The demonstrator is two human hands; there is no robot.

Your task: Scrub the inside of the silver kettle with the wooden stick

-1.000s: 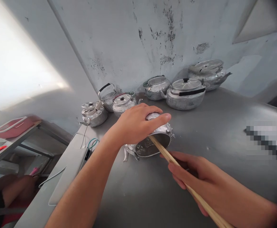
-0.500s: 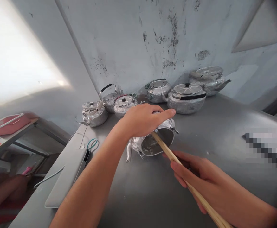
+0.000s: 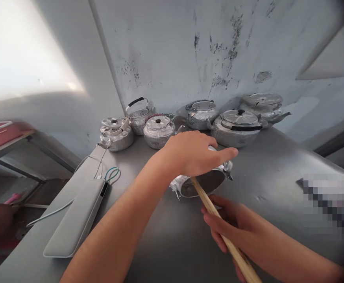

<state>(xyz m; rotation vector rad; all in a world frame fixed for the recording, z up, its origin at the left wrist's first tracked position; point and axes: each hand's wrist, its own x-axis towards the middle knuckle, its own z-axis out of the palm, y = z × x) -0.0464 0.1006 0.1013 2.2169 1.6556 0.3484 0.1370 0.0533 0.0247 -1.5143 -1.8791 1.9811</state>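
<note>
A dented silver metal kettle (image 3: 226,168) lies tipped over on the table, its round mouth facing me. My left hand (image 3: 194,153) spreads over its upper side and grips it, thumb pointing right; the palm and forearm hide much of the body. In my right hand (image 3: 233,226) is a pale wooden stick (image 3: 209,206), fingers wrapped round its shaft. The stick's far end reaches into the kettle's mouth at the left side, and its tip is out of sight.
Several silver kettles stand along the wall, including a lidded one (image 3: 235,129) with a black handle. A grey power bank (image 3: 74,224) with cables lies at left on the metal table (image 3: 166,251). A pink basket (image 3: 3,133) sits on a side shelf; part of a person shows below.
The view has shifted left. My left hand still covers the kettle, whose spout is now hidden by my forearm. The stick stays inside the mouth, slightly steeper.
</note>
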